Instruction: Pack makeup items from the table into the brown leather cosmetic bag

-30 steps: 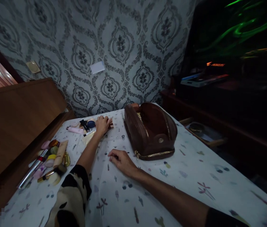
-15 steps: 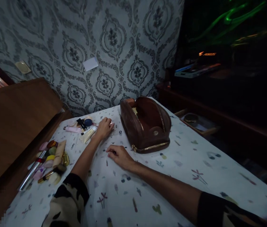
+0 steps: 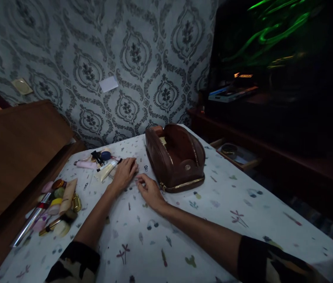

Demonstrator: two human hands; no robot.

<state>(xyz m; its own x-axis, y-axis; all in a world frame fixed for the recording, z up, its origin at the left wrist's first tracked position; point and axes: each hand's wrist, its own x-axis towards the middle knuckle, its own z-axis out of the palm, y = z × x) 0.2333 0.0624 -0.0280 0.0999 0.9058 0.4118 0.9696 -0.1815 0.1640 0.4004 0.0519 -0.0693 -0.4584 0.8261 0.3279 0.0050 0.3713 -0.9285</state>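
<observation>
My left hand (image 3: 124, 173) lies palm down on the flower-print white cloth (image 3: 213, 212), fingers curled over a small item I cannot make out. Just left of it lies a cluster of cosmetics (image 3: 103, 160): a pink tube, a cream tube, a dark blue round pot. My right hand (image 3: 148, 188) rests on the cloth close beside the left, fingers loosely stretched toward it, with nothing seen in it. An open brown leather toiletry bag (image 3: 175, 157) with a gold zip stands right of both hands, its near corner beside my right hand.
More cosmetics (image 3: 58, 202) and a long silver tube (image 3: 27, 226) lie along the cloth's left edge by a wooden panel (image 3: 13, 145). On the right, dark furniture holds an open drawer with a round tin (image 3: 229, 149). A screen glows green (image 3: 272, 35).
My left hand drew back from the cosmetics toward me, closed over a small item. My right hand slid forward and now sits next to it, by the bag's corner.
</observation>
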